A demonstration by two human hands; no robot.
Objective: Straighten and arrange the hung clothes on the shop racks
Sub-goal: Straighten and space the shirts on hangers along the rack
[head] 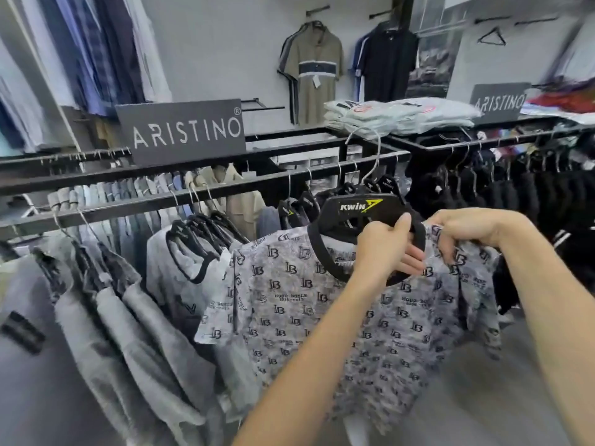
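In front of the shop rack (135,206), the left hand (386,249) grips the black hanger (360,206) of a patterned T-shirt (289,300). The right hand (467,233) pinches its shoulder. The rail lies just beyond, with the hook (375,156) pointing up.

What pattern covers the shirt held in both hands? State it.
Mottled grey shirt with repeated dark monogram letters, black collar; head view.

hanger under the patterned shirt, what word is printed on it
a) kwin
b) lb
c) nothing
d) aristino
a: the black hanger reads KWIN. The left hand grips it at the collar of the patterned shirt, while the right hand holds the shirt's shoulder.
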